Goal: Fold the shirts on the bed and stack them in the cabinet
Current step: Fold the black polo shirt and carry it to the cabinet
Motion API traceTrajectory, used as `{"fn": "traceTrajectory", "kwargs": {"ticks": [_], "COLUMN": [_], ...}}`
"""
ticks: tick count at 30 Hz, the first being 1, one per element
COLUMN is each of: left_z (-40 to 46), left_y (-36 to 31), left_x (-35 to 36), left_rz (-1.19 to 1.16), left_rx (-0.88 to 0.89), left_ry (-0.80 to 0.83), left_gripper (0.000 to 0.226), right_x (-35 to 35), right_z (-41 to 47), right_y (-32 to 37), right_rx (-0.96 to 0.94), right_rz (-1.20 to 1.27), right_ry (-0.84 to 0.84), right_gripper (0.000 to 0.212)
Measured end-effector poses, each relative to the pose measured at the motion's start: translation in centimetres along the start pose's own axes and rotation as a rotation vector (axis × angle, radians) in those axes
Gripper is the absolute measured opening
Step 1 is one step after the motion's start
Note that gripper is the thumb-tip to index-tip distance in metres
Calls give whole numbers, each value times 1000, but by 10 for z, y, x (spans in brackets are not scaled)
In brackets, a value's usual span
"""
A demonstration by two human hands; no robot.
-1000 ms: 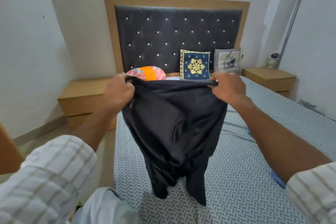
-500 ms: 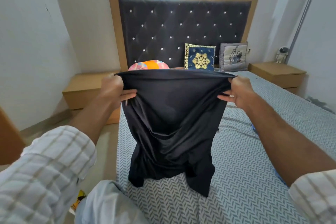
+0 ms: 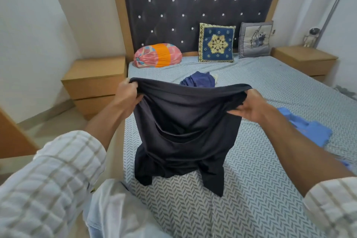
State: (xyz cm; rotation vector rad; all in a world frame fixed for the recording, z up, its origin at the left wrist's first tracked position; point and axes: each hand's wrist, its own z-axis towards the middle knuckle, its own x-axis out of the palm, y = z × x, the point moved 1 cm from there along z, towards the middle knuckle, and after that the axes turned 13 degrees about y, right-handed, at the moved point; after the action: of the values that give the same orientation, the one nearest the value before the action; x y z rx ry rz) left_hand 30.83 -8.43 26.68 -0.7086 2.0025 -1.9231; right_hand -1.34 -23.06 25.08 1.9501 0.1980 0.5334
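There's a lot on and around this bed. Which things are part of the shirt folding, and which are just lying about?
Part of the job:
black shirt, gripped by the left hand and right hand
dark blue garment
light blue garment
bed

Just lying about:
patterned cushion
grey cushion
pink and orange bundle
bedside cabinets

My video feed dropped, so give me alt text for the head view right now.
Both hands, left hand and right hand, grip the top edge of a black shirt, its lower end touching the patterned bed. A navy garment lies beyond it, a blue one to the right.
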Motion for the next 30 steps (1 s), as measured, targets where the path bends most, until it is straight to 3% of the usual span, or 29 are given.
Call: {"fn": "traceTrajectory", "kwargs": {"ticks": [3,5,7,10,12,14,16,17,18,20,21,24,27,28,30], "left_z": [5,13,17,11,2,-10,-17,-23,-33,-43,-48,-44,-23,-14,-8], "left_y": [11,19,35,81,127,176,227,246,249,251,242,221,203,203,204], "left_x": [3,2,1,-6,-20,-37,-50,-52,-48,-42,-35,-25,-34,-41,-52], "left_rz": [-57,-27,44,422,648,724,764,809,865,993,999,723,25,-50,119], "left_rx": [94,77,-34,-209,-343,-496,-596,-639,-668,-652,-658,-707,-663,-639,-656], "left_ry": [138,234,290,284,235,238,288,302,299,248,240,110,-85,-138,-196], "left_gripper": [34,43,57,77,77,83,100,102,91,32,11,18,26,30,35], "right_x": [-3,-3,-3,-4,-8,-12,-14,-13,-16,-16,-15,-22,-48,-58,-70], "right_z": [25,43,53,53,47,36,24,18,18,19,20,25,31,34,38], "right_y": [-13,-25,-48,-103,-147,-189,-224,-236,-247,-247,-239,-203,-173,-171,-174], "right_rx": [-115,-98,3,116,214,383,509,524,495,448,463,499,377,351,357], "right_rz": [174,118,-131,-600,-754,-881,-1047,-1117,-1167,-1137,-1019,-445,35,67,-184], "right_ry": [94,145,116,-5,26,89,105,92,58,21,16,-107,-214,-260,-348], "right_gripper": [41,72,103,119,138,146,141,128,103,34,15,5,23,31,40]}}
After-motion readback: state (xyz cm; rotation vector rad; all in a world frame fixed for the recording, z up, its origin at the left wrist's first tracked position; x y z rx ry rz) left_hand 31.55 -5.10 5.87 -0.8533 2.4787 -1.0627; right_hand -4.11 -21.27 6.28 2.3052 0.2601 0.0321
